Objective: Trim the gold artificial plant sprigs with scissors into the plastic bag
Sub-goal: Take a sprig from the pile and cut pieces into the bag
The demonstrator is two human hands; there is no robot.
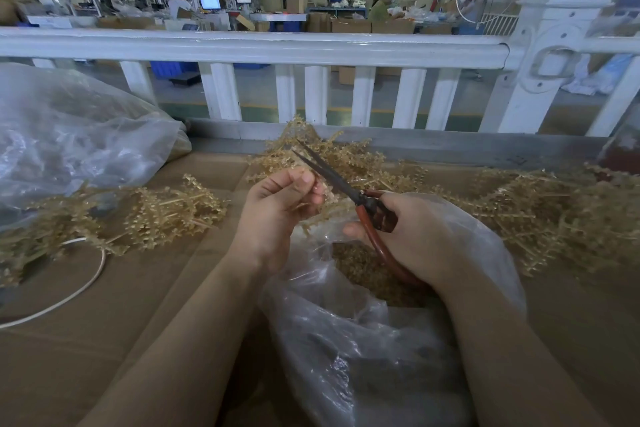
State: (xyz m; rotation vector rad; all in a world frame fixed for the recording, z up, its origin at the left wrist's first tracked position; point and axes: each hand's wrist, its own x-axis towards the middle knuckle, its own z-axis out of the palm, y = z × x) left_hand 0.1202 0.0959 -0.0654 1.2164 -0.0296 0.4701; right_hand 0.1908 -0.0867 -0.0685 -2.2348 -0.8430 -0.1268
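My left hand [277,208] pinches a small gold sprig [320,210] between thumb and fingers, above the mouth of a clear plastic bag [363,340]. My right hand [415,239] grips red-handled scissors [349,194]; their dark blades stand slightly apart and point up-left, just past my left fingertips. Gold trimmings [367,270] lie inside the bag. Loose gold sprigs lie in piles behind my hands [346,156], at the left [166,211] and at the right [561,215].
Brown cardboard [145,305] covers the work surface. A large clear bag [69,135] with more sprigs bulges at the far left. A white cord [86,284] curves near the left edge. A white railing [311,48] borders the table's far side.
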